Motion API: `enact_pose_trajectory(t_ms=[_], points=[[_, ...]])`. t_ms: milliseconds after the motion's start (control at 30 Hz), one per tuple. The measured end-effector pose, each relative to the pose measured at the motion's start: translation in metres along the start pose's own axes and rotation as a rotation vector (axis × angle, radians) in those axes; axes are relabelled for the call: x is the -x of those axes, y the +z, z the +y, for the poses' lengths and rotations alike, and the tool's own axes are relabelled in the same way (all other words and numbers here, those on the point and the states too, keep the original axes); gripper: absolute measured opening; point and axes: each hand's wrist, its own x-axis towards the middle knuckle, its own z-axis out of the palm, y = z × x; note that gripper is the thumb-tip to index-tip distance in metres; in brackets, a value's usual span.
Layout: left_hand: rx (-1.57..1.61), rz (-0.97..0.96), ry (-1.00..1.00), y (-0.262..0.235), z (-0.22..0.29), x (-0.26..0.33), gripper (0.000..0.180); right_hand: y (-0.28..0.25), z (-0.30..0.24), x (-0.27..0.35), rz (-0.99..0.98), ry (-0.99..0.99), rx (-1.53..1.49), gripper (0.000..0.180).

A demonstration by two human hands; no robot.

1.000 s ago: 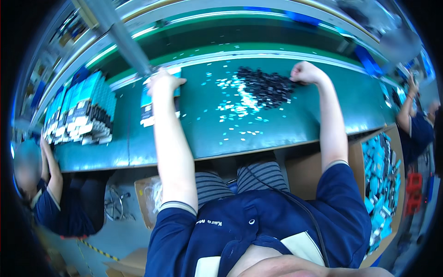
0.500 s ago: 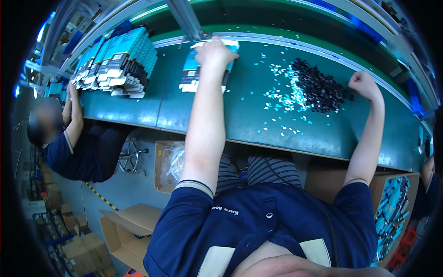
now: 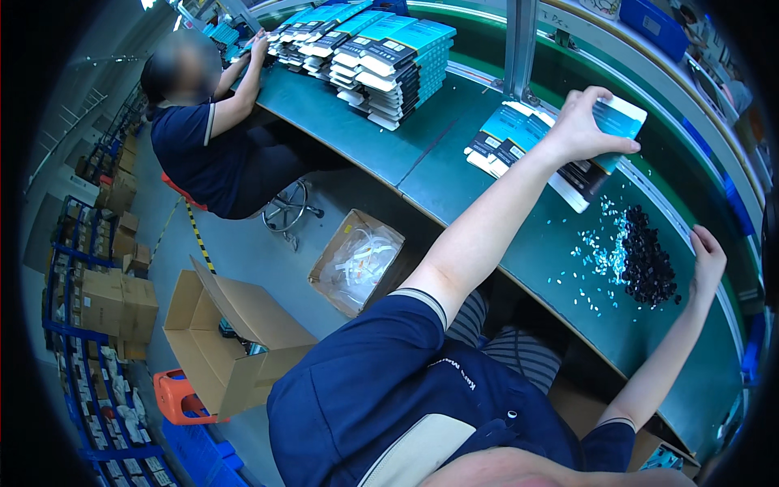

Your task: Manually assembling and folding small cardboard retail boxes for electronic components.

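Observation:
My left hand (image 3: 578, 130) grips a flat blue-and-black carton (image 3: 621, 122) with white end flaps, thumb on one edge and fingers over the other. The carton is raised at a tilt above the green table. Just left of it, more flat cartons (image 3: 497, 142) of the same kind lie on the tabletop, partly behind my wrist. My right hand (image 3: 707, 256) is closed with curled fingers near the table's far edge, beside a heap of small black pieces (image 3: 645, 261). Whatever it may hold is hidden. Small white and light-blue bits (image 3: 596, 256) are scattered left of the heap.
Tall stacks of flat cartons (image 3: 389, 61) stand farther left, near a seated co-worker (image 3: 199, 154). A metal post (image 3: 520, 49) rises at the table's far edge. Below are a box of clear plastic scraps (image 3: 357, 260) and an open cardboard box (image 3: 231, 341).
The view has swung toward the left. My left hand has lifted a carton off the small pile and moved it rightward. My right hand remains closed near the black pieces.

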Motion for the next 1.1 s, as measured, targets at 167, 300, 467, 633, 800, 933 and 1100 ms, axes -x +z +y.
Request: enact_pose_trajectory(t_ms=[167,300,467,633,800,933,1100], points=[[0.868,0.055,-0.403,0.006,0.0,-0.001,0.058,0.096,-0.115,0.015,0.064,-0.297,-0.273,0.021],[1.114,0.023,-0.321,0.007,-0.003,-0.006,0.032,0.114,-0.172,0.01,0.039,-0.388,-0.281,0.02],[1.114,0.049,0.01,0.018,0.01,-0.004,0.021,0.124,-0.197,0.013,-0.003,-0.407,-0.287,0.018],[0.976,-0.03,0.197,0.017,0.053,-0.009,0.019,0.109,-0.211,0.012,-0.063,-0.589,-0.397,0.025],[0.899,-0.136,0.348,0.023,0.117,0.002,0.024,0.073,-0.225,0.021,0.167,-0.776,-0.405,0.022],[0.911,-0.204,0.389,0.033,0.136,0.014,0.027,0.054,-0.231,0.03,0.231,-0.889,-0.474,0.024],[0.875,-0.193,0.463,0.031,0.138,0.019,0.027,0.047,-0.236,0.036,0.196,-0.936,-0.433,0.024]])
